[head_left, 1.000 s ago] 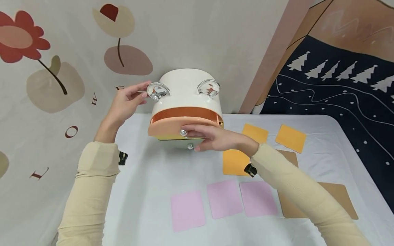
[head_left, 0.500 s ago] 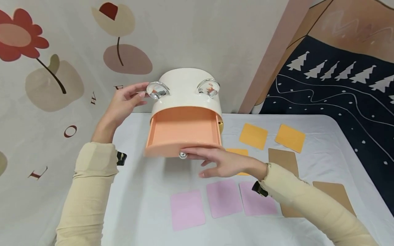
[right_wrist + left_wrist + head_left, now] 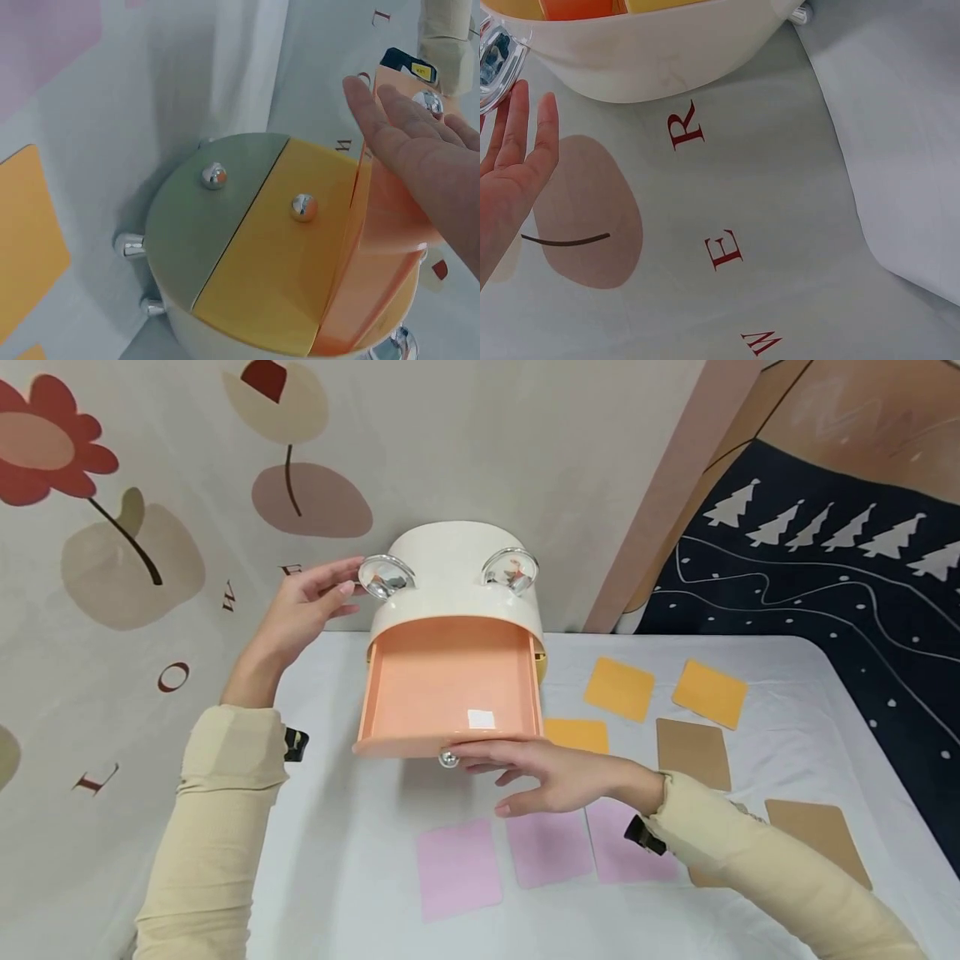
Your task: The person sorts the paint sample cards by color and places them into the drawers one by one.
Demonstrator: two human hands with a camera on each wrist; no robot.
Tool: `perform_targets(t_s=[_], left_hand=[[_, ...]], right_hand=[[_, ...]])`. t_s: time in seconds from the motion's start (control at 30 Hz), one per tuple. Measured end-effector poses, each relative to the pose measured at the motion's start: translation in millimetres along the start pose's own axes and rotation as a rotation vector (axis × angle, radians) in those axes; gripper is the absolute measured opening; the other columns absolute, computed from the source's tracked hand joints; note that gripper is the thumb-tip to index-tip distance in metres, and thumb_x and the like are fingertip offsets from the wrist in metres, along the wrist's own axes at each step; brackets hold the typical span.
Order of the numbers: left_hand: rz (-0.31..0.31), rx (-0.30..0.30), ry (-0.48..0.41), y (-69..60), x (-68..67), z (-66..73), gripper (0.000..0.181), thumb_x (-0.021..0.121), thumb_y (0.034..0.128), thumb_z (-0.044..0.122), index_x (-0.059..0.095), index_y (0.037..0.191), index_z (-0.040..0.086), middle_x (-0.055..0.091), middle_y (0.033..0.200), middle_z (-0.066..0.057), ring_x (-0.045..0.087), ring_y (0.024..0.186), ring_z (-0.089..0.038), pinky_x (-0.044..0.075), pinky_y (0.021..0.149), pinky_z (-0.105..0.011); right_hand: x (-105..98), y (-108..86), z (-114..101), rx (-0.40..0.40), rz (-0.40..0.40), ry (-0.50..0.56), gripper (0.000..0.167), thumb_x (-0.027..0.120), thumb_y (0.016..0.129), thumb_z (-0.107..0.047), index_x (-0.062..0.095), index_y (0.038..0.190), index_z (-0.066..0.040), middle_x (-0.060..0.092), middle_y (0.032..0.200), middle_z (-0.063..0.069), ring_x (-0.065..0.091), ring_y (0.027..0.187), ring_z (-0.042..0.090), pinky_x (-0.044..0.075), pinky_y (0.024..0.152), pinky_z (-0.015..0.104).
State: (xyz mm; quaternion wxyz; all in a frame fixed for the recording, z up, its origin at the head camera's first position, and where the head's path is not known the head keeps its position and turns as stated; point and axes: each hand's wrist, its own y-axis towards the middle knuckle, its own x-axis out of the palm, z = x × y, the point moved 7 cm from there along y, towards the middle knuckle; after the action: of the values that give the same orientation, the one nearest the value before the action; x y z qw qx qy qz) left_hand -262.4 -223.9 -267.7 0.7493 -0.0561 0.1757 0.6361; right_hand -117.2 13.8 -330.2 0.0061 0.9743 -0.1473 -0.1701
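Observation:
A white rounded mini drawer cabinet [image 3: 450, 543] with round silver ears stands against the wall. Its peach top drawer [image 3: 442, 681] is pulled far out; a small white patch shows inside, a label or a reflection. My right hand [image 3: 558, 772] is at the drawer's front, with the silver knob [image 3: 448, 760] between its fingers and the thumb held apart below. My left hand [image 3: 300, 606] touches the left silver ear [image 3: 386, 577] with extended fingers. In the right wrist view, the yellow drawer [image 3: 277, 255] and green drawer [image 3: 210, 217] are closed.
Orange cards [image 3: 618, 689], brown cards [image 3: 693, 752] and pink cards [image 3: 459, 868] lie on the white-covered table [image 3: 345, 860], right of and in front of the cabinet. A printed cloth wall [image 3: 562, 460] rises behind. A dark tree-patterned cloth [image 3: 795, 577] hangs at the right.
The peach drawer has slid out toward me, from slightly ajar to far out, with my right hand moving along with it. My left hand has stayed at the ear.

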Motion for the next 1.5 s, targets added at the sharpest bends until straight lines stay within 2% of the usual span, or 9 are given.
perform_targets(t_s=[0.3, 0.47, 0.67, 0.77, 0.97, 1.1, 1.27, 1.37, 1.5], left_hand=[[0.006, -0.002, 0.014, 1.5, -1.0, 1.4, 0.038, 0.048, 0.0946, 0.007, 0.047, 0.133, 0.002, 0.054, 0.122, -0.009, 0.056, 0.105, -0.017, 0.049, 0.084, -0.023], [0.011, -0.018, 0.046, 1.1, -0.7, 0.5, 0.038, 0.047, 0.0950, 0.009, 0.046, 0.133, 0.003, 0.054, 0.123, -0.009, 0.056, 0.104, -0.015, 0.049, 0.085, -0.023], [0.018, -0.033, 0.070, 0.2, 0.1, 1.0, 0.039, 0.047, 0.0950, 0.009, 0.046, 0.133, 0.003, 0.054, 0.122, -0.010, 0.056, 0.104, -0.014, 0.048, 0.086, -0.023], [0.018, -0.033, 0.058, 0.1, 0.4, 1.1, 0.039, 0.048, 0.0948, 0.009, 0.046, 0.133, 0.003, 0.054, 0.122, -0.009, 0.055, 0.104, -0.015, 0.048, 0.085, -0.023], [0.016, -0.019, 0.039, -0.3, 0.8, 1.6, 0.039, 0.049, 0.0941, 0.007, 0.046, 0.133, 0.002, 0.054, 0.121, -0.010, 0.055, 0.106, -0.019, 0.049, 0.084, -0.021], [0.014, -0.022, 0.045, -0.8, 1.4, 1.5, 0.040, 0.049, 0.0941, 0.008, 0.045, 0.134, 0.003, 0.053, 0.123, -0.011, 0.054, 0.106, -0.017, 0.049, 0.085, -0.022], [0.015, -0.037, 0.049, -1.2, 2.1, 0.6, 0.041, 0.048, 0.0944, 0.007, 0.044, 0.135, 0.005, 0.051, 0.125, -0.012, 0.054, 0.105, -0.014, 0.048, 0.086, -0.023], [0.023, -0.042, 0.048, -1.6, 1.3, 0.1, 0.040, 0.048, 0.0943, 0.007, 0.045, 0.135, 0.005, 0.051, 0.125, -0.012, 0.054, 0.104, -0.014, 0.048, 0.086, -0.023], [0.026, -0.037, 0.043, -1.7, 0.6, -0.6, 0.040, 0.049, 0.0941, 0.007, 0.045, 0.134, 0.005, 0.051, 0.125, -0.012, 0.054, 0.104, -0.014, 0.049, 0.085, -0.022]], right_hand=[[-28, -47.9, 7, -0.031, 0.075, 0.059, 0.035, 0.054, 0.091, -0.001, 0.048, 0.123, 0.008, 0.054, 0.120, 0.018, 0.054, 0.108, 0.026, 0.047, 0.090, 0.040], [-62, -85.4, 36, 0.102, 0.247, 0.157, 0.032, 0.052, 0.090, 0.004, 0.048, 0.120, 0.013, 0.056, 0.111, 0.025, 0.058, 0.102, 0.025, 0.049, 0.087, 0.034], [-102, -129.5, 91, 0.417, 0.589, 0.126, 0.034, 0.054, 0.089, 0.000, 0.047, 0.119, 0.015, 0.058, 0.105, 0.025, 0.062, 0.089, 0.016, 0.052, 0.080, 0.027], [-108, -143.9, 116, 0.546, 0.685, 0.107, 0.039, 0.056, 0.088, -0.004, 0.046, 0.121, 0.014, 0.057, 0.106, 0.022, 0.060, 0.087, 0.015, 0.051, 0.078, 0.026], [-106, -148.1, 160, 0.707, 0.738, -0.008, 0.045, 0.067, 0.083, -0.010, 0.049, 0.120, 0.009, 0.054, 0.099, 0.017, 0.049, 0.083, 0.021, 0.044, 0.066, 0.023], [-99, -146.1, 180, 0.795, 0.735, -0.049, 0.051, 0.073, 0.078, -0.013, 0.050, 0.119, 0.006, 0.050, 0.098, 0.015, 0.043, 0.086, 0.024, 0.041, 0.066, 0.027], [-92, -145.9, 184, 0.815, 0.737, -0.138, 0.052, 0.077, 0.073, -0.020, 0.052, 0.112, 0.004, 0.047, 0.098, 0.016, 0.041, 0.089, 0.028, 0.039, 0.072, 0.033], [-91, -144.7, 181, 0.800, 0.746, -0.203, 0.054, 0.080, 0.070, -0.025, 0.053, 0.107, 0.004, 0.046, 0.094, 0.016, 0.040, 0.086, 0.029, 0.038, 0.070, 0.034], [-90, -143.5, 187, 0.848, 0.757, -0.257, 0.053, 0.082, 0.068, -0.022, 0.052, 0.104, 0.003, 0.042, 0.091, 0.015, 0.037, 0.085, 0.028, 0.034, 0.067, 0.033]])
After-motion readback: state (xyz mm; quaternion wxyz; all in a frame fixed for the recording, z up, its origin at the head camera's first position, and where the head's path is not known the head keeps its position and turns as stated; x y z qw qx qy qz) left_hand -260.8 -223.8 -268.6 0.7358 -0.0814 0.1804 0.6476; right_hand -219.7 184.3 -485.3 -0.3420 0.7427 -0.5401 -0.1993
